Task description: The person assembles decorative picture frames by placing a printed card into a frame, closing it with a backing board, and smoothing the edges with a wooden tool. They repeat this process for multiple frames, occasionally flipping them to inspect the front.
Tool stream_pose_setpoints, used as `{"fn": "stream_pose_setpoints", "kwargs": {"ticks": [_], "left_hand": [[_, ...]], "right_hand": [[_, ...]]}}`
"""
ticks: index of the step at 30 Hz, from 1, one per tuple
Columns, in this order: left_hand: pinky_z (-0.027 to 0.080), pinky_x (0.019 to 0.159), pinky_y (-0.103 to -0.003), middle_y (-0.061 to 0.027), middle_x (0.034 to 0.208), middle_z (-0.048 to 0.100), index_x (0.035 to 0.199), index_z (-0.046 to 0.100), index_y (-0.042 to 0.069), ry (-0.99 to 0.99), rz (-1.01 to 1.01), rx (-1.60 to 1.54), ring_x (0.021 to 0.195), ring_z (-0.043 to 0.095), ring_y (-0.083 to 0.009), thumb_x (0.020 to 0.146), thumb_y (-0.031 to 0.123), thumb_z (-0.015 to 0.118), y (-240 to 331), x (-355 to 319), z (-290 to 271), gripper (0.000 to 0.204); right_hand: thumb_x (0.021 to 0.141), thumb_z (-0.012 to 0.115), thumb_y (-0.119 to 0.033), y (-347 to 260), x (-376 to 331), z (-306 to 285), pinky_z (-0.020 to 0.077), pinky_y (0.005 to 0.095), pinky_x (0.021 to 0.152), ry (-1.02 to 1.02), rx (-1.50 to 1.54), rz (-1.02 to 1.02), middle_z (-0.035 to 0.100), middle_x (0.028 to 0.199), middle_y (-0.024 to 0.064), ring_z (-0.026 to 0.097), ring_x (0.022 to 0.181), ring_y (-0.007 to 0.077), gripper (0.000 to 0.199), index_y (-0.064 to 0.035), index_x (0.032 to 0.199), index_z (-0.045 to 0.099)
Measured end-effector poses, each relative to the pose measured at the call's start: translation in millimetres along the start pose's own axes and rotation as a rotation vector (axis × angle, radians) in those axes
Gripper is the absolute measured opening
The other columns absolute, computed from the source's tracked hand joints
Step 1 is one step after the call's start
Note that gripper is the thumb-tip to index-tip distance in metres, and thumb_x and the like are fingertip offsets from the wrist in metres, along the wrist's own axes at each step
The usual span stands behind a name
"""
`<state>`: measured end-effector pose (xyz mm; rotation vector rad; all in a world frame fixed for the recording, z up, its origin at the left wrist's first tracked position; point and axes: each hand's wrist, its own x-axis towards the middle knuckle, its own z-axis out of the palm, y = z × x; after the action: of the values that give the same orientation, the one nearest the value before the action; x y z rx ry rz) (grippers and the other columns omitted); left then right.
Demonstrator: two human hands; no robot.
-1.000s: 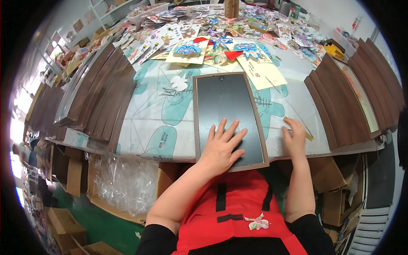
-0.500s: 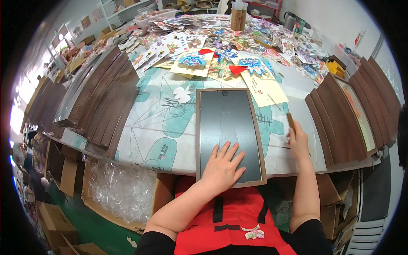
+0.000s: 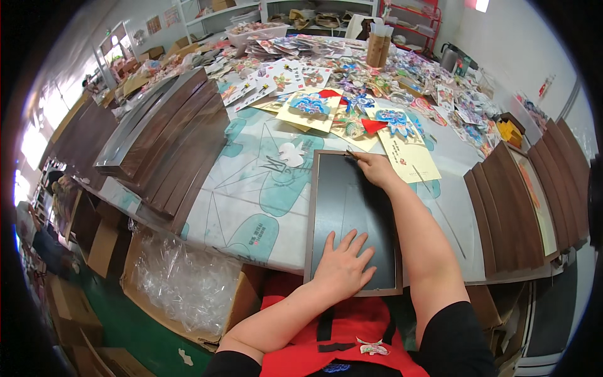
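Observation:
A brown picture frame [image 3: 312,220] lies with its black backing board [image 3: 352,204] facing up at the table's front edge. My left hand [image 3: 345,267] rests flat on the lower part of the board, fingers spread and holding nothing. At the frame's far edge, near its top right corner, my right hand [image 3: 374,167] is closed on a thin brown tool [image 3: 350,152]; most of the tool is hidden by the fingers. A white flower-shaped cutout [image 3: 291,154] lies just left of the frame.
Brown frames stand stacked at left [image 3: 182,144] and right [image 3: 502,210]. Yellow cards [image 3: 411,157] with blue flower pieces lie beyond the work. Heaps of colourful cutouts [image 3: 402,78] cover the far table. A cardboard box of clear plastic wrap [image 3: 188,276] sits below the left edge.
My right hand has moved left from beside the frame to its far edge, carrying the brown tool. The left hand stays flat on the backing board. The whole view has shifted slightly.

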<state>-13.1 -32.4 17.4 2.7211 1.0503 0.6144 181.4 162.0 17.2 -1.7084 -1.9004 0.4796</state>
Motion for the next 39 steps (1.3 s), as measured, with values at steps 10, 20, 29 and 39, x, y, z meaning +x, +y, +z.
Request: {"fn": "stream_pose_setpoints", "kwargs": {"ticks": [10,20,29,39], "left_hand": [[0.029,0.101,-0.061,-0.0151,0.131,0.049,0.114,0.059,0.011,0.033,0.003,-0.02,0.127,0.042,-0.0327,0.085,0.034,0.061,-2,0,0,0.037],[0.029,0.101,-0.061,-0.0152,0.132,0.049,0.114,0.06,0.011,0.03,-0.005,-0.026,0.127,0.042,-0.033,0.084,0.034,0.061,-2,-4,2,0.037],[0.028,0.102,-0.06,-0.0147,0.134,0.048,0.116,0.058,0.011,0.034,0.009,-0.027,0.128,0.041,-0.0324,0.085,0.034,0.06,-3,-2,3,0.038],[0.026,0.104,-0.06,-0.0139,0.134,0.047,0.118,0.057,0.011,0.018,-0.002,-0.032,0.13,0.039,-0.031,0.086,0.034,0.059,-3,-3,2,0.039]], "right_hand": [[0.092,0.051,-0.021,-14,4,-8,0.0459,0.0398,0.092,-0.115,-0.058,0.034,0.064,0.11,0.0203,0.061,0.103,0.0345,0.034,-0.021,0.124,0.061],[0.094,0.051,-0.024,-37,-25,-1,0.0511,0.0425,0.078,-0.057,-0.476,-0.007,0.063,0.098,0.0149,0.065,0.09,0.0325,0.035,-0.0309,0.128,0.057],[0.091,0.054,-0.027,-53,-46,14,0.0504,0.0419,0.074,0.002,-0.308,-0.1,0.059,0.089,0.012,0.063,0.086,0.0307,0.034,-0.0345,0.124,0.06],[0.089,0.058,-0.024,-67,-52,28,0.0496,0.0407,0.067,0.013,-0.339,-0.215,0.058,0.086,0.0088,0.064,0.078,0.0281,0.032,-0.0357,0.119,0.064]]}}
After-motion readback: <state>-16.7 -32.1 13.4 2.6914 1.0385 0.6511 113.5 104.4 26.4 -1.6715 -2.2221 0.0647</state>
